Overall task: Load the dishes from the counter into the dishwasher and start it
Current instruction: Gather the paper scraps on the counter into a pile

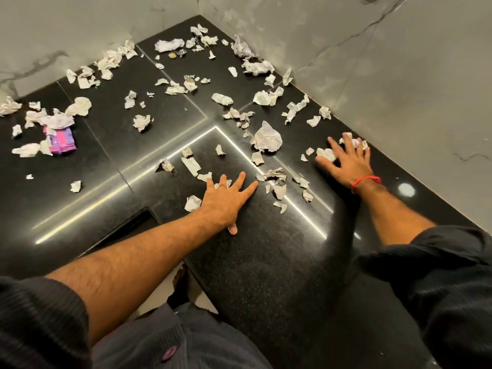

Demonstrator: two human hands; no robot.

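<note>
No dishes and no dishwasher show anywhere in view, so where the task's things are cannot be told from here. What covers the black counter (266, 262) instead is a litter of torn and crumpled paper scraps (267, 138), spread from the corner of the marbled walls (399, 75) out toward the near edge, with a pink and purple packet (60, 139) lying among the scraps at the far left.

By my judgement the scraps will handle as light, soft stuff: they will crush under a finger, slide easily on the polished stone, and scatter at a careless sweep. They are better raked together under flat palms than pinched up one by one. The bigger balls can be taken whole from above.

The left hand (226, 199) lies flat on the counter with its fingers spread wide and straight, fingertips touching a few small scraps near the bright reflected line; it holds nothing. The right hand (347, 161), a red thread (366, 180) at its wrist, is likewise splayed and pressed down nearer the wall, its fingers resting over two or three crumpled pieces without curling round them. Both sleeves are pushed up the forearms. Clearing the paper looks like the step in hand, ahead of any loading.
</note>
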